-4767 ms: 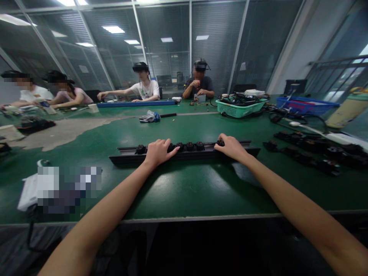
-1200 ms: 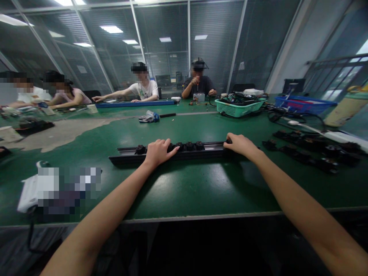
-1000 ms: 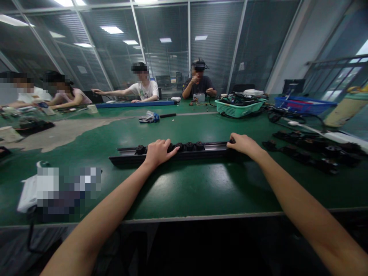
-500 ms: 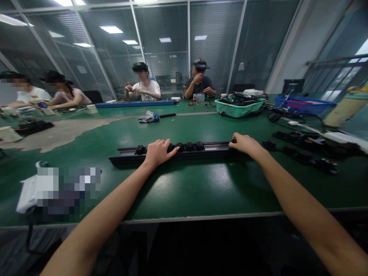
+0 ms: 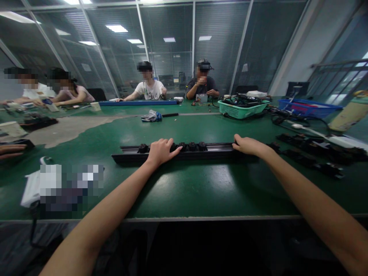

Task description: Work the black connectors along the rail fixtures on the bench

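A long black rail [image 5: 218,148] with an open channel lies crosswise on the green table in front of me. Several black knob-like inserts [image 5: 192,146] sit in a row in its channel. My left hand [image 5: 161,150] lies over the rail left of its middle, fingers over the far side and thumb along the top, gripping it. Toward the right end, my right hand [image 5: 246,145] is closed in a pinch at the rail's far edge. Its fingertips partly hide what is between them. To the right of that hand lie strips of black parts [image 5: 301,157].
Cables fill a green basket [image 5: 244,110]; a blue basket [image 5: 310,109] stands further right beside a white power strip [image 5: 345,141]. A grey-blue glove [image 5: 151,116] lies ahead. At left are a white device [image 5: 31,188] and a co-worker's hand [image 5: 11,150]. Several people sit around the table.
Both my hands stay on the rail, with little change in grip. The view has shifted slightly. A co-worker's hand has appeared at the left edge, and a person opposite has stretched an arm to the table.
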`<action>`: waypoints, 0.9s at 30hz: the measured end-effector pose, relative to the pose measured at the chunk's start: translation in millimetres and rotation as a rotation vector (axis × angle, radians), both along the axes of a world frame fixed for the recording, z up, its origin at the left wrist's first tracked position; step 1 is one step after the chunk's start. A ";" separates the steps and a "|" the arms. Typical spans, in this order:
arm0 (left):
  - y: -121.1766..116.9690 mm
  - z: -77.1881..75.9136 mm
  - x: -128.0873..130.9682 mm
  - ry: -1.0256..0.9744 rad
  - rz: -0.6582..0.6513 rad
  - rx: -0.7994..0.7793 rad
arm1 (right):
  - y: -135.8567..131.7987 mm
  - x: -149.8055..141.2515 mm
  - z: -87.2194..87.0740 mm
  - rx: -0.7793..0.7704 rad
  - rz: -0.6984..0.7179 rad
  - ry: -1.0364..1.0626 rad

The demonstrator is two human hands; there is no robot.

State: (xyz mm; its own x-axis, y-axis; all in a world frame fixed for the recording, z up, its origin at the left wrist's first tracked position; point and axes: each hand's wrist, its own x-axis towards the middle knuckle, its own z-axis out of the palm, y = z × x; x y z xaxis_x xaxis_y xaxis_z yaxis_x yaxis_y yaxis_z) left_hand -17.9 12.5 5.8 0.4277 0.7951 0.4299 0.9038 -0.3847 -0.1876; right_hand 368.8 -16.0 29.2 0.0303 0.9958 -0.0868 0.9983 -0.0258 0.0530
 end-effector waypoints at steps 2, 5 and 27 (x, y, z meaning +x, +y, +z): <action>0.3 -0.3 -0.1 0.001 0.001 0.004 | 0.0 1.4 -1.0 0.007 0.017 0.024; 0.1 0.2 0.6 0.011 0.003 0.005 | -2.3 2.1 -4.2 0.025 0.020 0.040; 0.4 2.7 4.1 0.028 0.020 -0.004 | -5.7 29.2 -24.1 0.261 -0.204 0.249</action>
State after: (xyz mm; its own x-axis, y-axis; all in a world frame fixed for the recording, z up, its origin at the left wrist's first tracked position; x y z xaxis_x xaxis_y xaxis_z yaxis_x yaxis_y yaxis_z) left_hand -13.8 12.9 8.5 0.4236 0.8053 0.4148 0.9057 -0.3675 -0.2115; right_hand 398.0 -21.7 5.0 0.2390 0.9611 0.1386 0.9529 -0.2047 -0.2238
